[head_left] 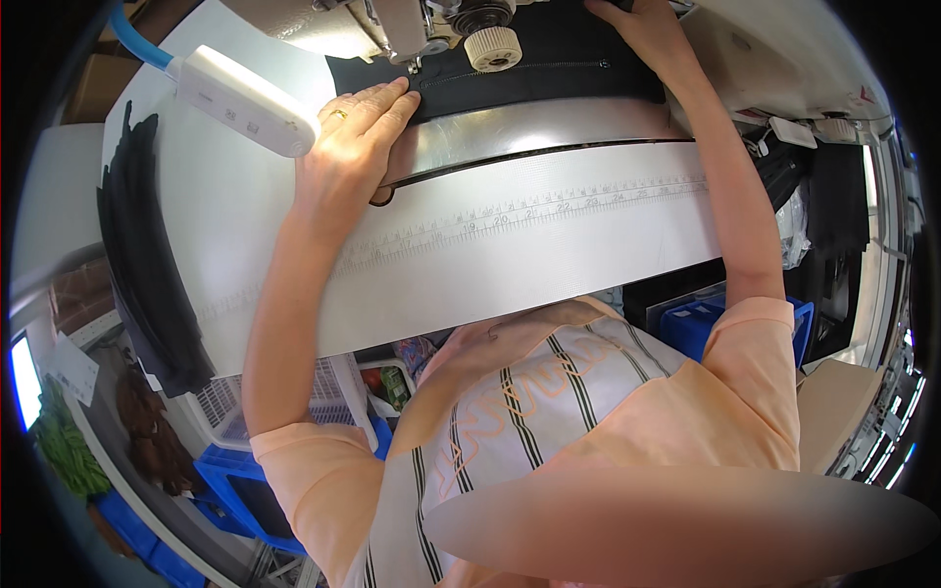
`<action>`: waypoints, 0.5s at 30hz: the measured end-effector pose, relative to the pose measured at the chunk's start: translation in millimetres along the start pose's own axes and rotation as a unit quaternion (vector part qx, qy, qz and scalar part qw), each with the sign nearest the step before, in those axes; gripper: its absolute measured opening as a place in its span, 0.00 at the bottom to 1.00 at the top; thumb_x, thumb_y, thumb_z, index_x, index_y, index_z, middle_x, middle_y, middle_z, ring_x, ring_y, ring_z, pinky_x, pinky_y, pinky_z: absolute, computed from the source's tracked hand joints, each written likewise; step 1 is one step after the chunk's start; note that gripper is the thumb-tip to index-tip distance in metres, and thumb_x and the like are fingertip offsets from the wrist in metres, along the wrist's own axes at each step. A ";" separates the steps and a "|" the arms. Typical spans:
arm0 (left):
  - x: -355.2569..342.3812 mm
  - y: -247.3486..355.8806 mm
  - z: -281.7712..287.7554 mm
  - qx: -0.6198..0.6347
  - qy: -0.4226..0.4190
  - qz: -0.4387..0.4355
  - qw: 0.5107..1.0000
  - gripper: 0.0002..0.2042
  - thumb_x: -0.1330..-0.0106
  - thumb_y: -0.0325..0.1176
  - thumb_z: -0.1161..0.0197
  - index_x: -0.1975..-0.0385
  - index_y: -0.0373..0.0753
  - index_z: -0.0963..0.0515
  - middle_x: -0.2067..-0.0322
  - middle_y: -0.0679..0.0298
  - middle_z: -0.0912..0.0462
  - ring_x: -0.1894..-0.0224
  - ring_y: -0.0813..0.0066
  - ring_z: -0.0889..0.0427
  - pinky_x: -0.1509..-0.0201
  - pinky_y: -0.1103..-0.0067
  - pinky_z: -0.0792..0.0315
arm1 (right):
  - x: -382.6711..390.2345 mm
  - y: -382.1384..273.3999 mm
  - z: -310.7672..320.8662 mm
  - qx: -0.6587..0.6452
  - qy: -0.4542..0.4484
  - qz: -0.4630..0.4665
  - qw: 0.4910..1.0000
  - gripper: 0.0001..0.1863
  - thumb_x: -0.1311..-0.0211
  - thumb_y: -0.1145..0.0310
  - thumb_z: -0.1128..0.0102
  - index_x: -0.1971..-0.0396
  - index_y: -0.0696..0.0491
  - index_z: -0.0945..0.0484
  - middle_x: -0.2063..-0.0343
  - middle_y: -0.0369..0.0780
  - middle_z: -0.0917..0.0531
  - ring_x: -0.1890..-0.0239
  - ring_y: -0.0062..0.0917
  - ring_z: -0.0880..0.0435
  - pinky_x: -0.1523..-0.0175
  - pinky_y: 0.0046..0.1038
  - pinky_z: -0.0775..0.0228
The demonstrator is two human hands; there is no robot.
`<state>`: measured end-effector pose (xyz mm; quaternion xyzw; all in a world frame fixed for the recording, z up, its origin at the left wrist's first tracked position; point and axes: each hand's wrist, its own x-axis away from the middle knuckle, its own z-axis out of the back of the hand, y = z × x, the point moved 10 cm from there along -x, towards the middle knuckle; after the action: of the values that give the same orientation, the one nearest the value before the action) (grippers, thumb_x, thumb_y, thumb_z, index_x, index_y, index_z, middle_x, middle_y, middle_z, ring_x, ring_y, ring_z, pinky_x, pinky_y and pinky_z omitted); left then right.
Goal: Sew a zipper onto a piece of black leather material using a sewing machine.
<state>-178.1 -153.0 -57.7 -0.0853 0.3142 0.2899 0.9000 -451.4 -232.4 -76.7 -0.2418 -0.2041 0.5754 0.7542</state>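
A black fabric piece (510,83) with a zipper-like line of stitching along it lies under the head of a sewing machine (333,24). My left hand (358,132), with a ring on one finger, presses flat on the fabric's left edge. Its fingertips are close to the presser foot (414,67). Farther right, at the top edge of the view, my right hand (642,29) grips the far right part of the same fabric; some of its fingers are cut off. The ribbed machine knob (492,49) stands above the cloth.
A metal plate (539,127) and a white tabletop with a printed ruler (510,220) lie nearest me. At left, a stack of black fabric strips (147,255) hangs over the table edge, below a white lamp-like bar (245,103). Under the table are a white basket (279,402) and blue crates (245,490).
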 end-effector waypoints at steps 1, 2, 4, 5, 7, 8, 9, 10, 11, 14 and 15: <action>1.9 -0.4 0.2 -0.002 0.005 -0.002 1.000 0.14 0.50 0.21 0.33 0.62 0.37 0.16 0.59 0.59 0.14 0.58 0.65 0.14 0.54 0.75 0.21 | 1.8 -5.6 1.1 -0.007 0.013 0.017 1.000 0.32 0.37 0.64 0.41 0.36 0.61 0.38 0.35 0.53 0.33 0.32 0.42 0.36 0.29 0.36 0.44; 0.9 1.7 2.3 -0.005 0.014 -0.009 1.000 0.14 0.51 0.21 0.33 0.62 0.37 0.16 0.59 0.59 0.14 0.58 0.65 0.14 0.54 0.75 0.21 | 4.5 -10.1 6.7 -0.015 0.032 0.034 0.999 0.32 0.37 0.64 0.41 0.36 0.61 0.38 0.36 0.52 0.33 0.32 0.42 0.36 0.30 0.36 0.43; -1.5 4.8 4.3 -0.008 0.019 -0.011 1.000 0.14 0.51 0.21 0.33 0.62 0.37 0.16 0.59 0.59 0.14 0.59 0.65 0.14 0.55 0.75 0.21 | 1.9 -6.3 8.5 -0.019 0.029 0.036 0.999 0.33 0.38 0.64 0.40 0.36 0.61 0.38 0.35 0.53 0.33 0.32 0.43 0.36 0.30 0.36 0.43; -2.1 4.2 3.6 -0.007 0.021 -0.011 1.000 0.14 0.51 0.21 0.33 0.62 0.37 0.16 0.59 0.59 0.14 0.59 0.65 0.14 0.55 0.75 0.21 | -2.8 -2.1 6.7 -0.022 0.023 0.035 0.999 0.33 0.38 0.64 0.40 0.36 0.62 0.38 0.35 0.53 0.34 0.32 0.43 0.36 0.30 0.36 0.43; -4.5 2.3 1.2 -0.014 0.024 -0.018 0.999 0.14 0.52 0.21 0.33 0.62 0.37 0.16 0.59 0.59 0.14 0.59 0.65 0.14 0.55 0.75 0.21 | -17.4 5.7 4.8 0.006 0.026 0.045 0.999 0.32 0.38 0.64 0.40 0.37 0.62 0.37 0.36 0.53 0.32 0.33 0.43 0.35 0.31 0.36 0.42; -4.1 2.6 0.6 -0.022 0.025 -0.024 0.999 0.14 0.52 0.21 0.33 0.63 0.37 0.16 0.59 0.59 0.14 0.60 0.64 0.14 0.55 0.75 0.21 | -19.0 2.6 3.0 0.032 0.029 0.058 0.997 0.31 0.38 0.65 0.40 0.38 0.62 0.36 0.37 0.54 0.31 0.34 0.44 0.34 0.32 0.37 0.41; -4.6 1.8 -0.1 -0.021 0.025 -0.022 0.999 0.14 0.52 0.21 0.33 0.63 0.37 0.16 0.59 0.59 0.14 0.60 0.64 0.14 0.55 0.75 0.21 | -19.0 1.5 2.1 0.033 0.027 0.058 0.997 0.31 0.38 0.65 0.40 0.38 0.62 0.36 0.37 0.54 0.31 0.34 0.44 0.34 0.32 0.37 0.41; -5.9 1.5 0.1 -0.018 0.029 -0.022 0.999 0.15 0.52 0.21 0.32 0.62 0.37 0.16 0.59 0.58 0.14 0.60 0.64 0.14 0.55 0.75 0.21 | -19.3 3.7 1.8 0.028 0.021 0.033 0.999 0.29 0.39 0.65 0.39 0.40 0.64 0.33 0.41 0.54 0.28 0.37 0.44 0.30 0.34 0.37 0.38; -6.1 2.0 -0.2 -0.015 0.033 -0.021 0.999 0.15 0.53 0.22 0.32 0.62 0.37 0.16 0.59 0.58 0.14 0.60 0.64 0.14 0.56 0.74 0.20 | -18.5 6.7 1.1 0.024 0.015 0.008 1.000 0.28 0.40 0.65 0.39 0.43 0.65 0.30 0.45 0.55 0.24 0.41 0.45 0.26 0.36 0.38 0.34; -7.7 4.8 -0.5 -0.002 0.036 -0.016 0.999 0.14 0.53 0.22 0.31 0.63 0.37 0.16 0.59 0.58 0.13 0.60 0.64 0.13 0.56 0.74 0.20 | 20.5 -10.3 26.9 0.299 0.276 0.274 0.871 0.22 0.38 0.64 0.40 0.51 0.67 0.24 0.56 0.54 0.17 0.52 0.45 0.19 0.42 0.38 0.27; -1.9 1.7 -0.3 -0.009 0.034 -0.011 0.999 0.14 0.53 0.22 0.31 0.63 0.37 0.16 0.59 0.58 0.13 0.60 0.64 0.13 0.56 0.74 0.20 | 39.4 -24.0 24.7 0.241 0.212 0.317 0.892 0.19 0.37 0.66 0.40 0.50 0.61 0.22 0.55 0.49 0.17 0.52 0.42 0.18 0.44 0.36 0.27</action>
<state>-180.5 -152.6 -56.7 -0.1065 0.3410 0.2801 0.8910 -437.4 -196.5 -41.3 -0.2208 0.1928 0.7508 0.5920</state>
